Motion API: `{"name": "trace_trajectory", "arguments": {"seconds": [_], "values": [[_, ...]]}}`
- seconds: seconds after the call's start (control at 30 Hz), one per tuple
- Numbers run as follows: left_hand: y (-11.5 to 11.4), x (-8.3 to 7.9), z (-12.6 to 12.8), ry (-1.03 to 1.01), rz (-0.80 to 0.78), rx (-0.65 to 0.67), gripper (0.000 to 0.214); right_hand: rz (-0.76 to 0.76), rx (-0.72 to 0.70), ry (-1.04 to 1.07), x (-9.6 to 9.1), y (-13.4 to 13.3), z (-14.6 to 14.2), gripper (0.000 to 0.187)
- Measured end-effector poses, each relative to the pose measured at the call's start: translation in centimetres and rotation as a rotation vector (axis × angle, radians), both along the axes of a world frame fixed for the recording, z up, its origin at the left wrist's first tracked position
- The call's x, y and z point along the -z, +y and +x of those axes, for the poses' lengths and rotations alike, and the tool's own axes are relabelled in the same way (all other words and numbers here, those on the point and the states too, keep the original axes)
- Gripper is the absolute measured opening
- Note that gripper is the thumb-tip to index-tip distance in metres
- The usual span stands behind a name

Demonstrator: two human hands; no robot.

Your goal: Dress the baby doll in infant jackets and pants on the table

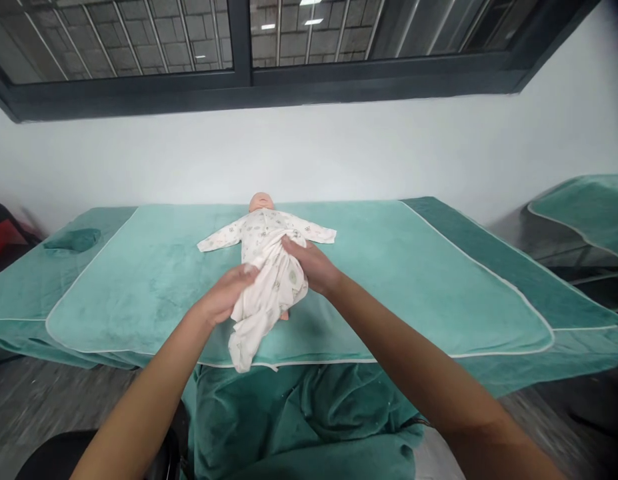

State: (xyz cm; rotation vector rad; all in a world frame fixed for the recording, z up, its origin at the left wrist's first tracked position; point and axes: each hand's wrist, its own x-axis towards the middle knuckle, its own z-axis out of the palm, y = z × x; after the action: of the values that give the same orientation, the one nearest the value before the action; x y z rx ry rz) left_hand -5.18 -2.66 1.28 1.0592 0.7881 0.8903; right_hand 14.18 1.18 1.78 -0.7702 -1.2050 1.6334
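A baby doll [261, 201] lies on its back on the green bed cover, its head toward the wall. It wears a white printed baby romper [263, 230] with long sleeves spread out to both sides. The lower part of the romper is bunched and lifted toward me, one leg hanging near the bed's edge. My right hand [311, 261] is closed on the gathered cloth at the doll's middle. My left hand [231, 292] pinches the cloth's left side, its fingertips slightly blurred. A bit of the doll's foot shows below the fabric; the legs are otherwise hidden.
The bed is spread with a light green plush mat [413, 287] edged in white. A small dark green pillow [73, 240] rests at the left. Behind stands a white wall with a dark-framed window [269, 87]. Green fabric [299, 420] drapes in front of me, beside a black chair [59, 457].
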Motion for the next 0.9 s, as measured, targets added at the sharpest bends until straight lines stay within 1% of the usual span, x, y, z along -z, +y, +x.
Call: {"name": "trace_trajectory", "arguments": {"seconds": [0.07, 0.1, 0.13, 0.2, 0.27, 0.33, 0.4, 0.43, 0.47, 0.53, 0.6, 0.67, 0.73, 0.8, 0.9], "values": [[-0.2, 0.2, -0.6, 0.14, -0.002, 0.192, 0.045, -0.067, 0.017, 0.074, 0.3, 0.2, -0.1, 0.051], [-0.3, 0.2, -0.9, 0.177, -0.007, 0.231, 0.047, -0.103, 0.009, 0.085, 0.7, 0.1, 0.0, 0.051], [-0.3, 0.3, -1.0, 0.185, -0.016, 0.222, 0.049, -0.138, 0.0, 0.087, 1.2, -0.2, 0.1, 0.051], [-0.3, 0.8, -1.1, 0.148, -0.052, 0.118, 0.05, -0.191, -0.013, 0.076, 2.7, -1.3, 0.5, 0.05], [-0.4, 1.6, -1.0, 0.119, -0.099, 0.025, 0.05, -0.222, -0.028, 0.045, 4.8, -2.9, 1.0, 0.048], [-0.5, 2.9, -0.6, 0.141, -0.154, 0.023, 0.05, -0.24, -0.042, -0.005, 7.3, -4.6, 1.3, 0.048], [-0.4, 4.2, -0.1, 0.191, -0.172, 0.062, 0.048, -0.204, 0.001, -0.094, 9.8, -6.0, 1.6, 0.046], [-0.3, 4.8, 0.2, 0.236, -0.141, 0.074, 0.044, -0.164, 0.059, -0.174, 11.1, -6.5, 1.7, 0.045], [-0.2, 5.3, 0.5, 0.306, -0.075, 0.072, 0.038, -0.12, 0.137, -0.273, 12.2, -6.7, 1.8, 0.044], [0.1, 6.2, 1.2, 0.52, 0.124, 0.033, 0.023, -0.031, 0.288, -0.47, 14.2, -6.9, 2.0, 0.04], [0.3, 6.5, 2.0, 0.727, 0.295, 0.013, 0.011, 0.03, 0.379, -0.58, 15.6, -6.9, 2.0, 0.035], [0.3, 6.4, 2.6, 0.816, 0.381, 0.027, 0.011, 0.058, 0.402, -0.585, 16.3, -6.8, 1.9, 0.031], [0.1, 6.0, 3.0, 0.805, 0.411, 0.046, 0.015, 0.061, 0.431, -0.54, 16.5, -6.8, 1.8, 0.03], [-0.2, 5.5, 3.2, 0.768, 0.401, 0.054, 0.02, 0.055, 0.477, -0.456, 16.4, -6.7, 1.7, 0.031], [-0.4, 4.8, 3.8, 0.661, 0.334, 0.076, 0.033, 0.047, 0.546, -0.291, 16.0, -6.0, 1.9, 0.034]]}}
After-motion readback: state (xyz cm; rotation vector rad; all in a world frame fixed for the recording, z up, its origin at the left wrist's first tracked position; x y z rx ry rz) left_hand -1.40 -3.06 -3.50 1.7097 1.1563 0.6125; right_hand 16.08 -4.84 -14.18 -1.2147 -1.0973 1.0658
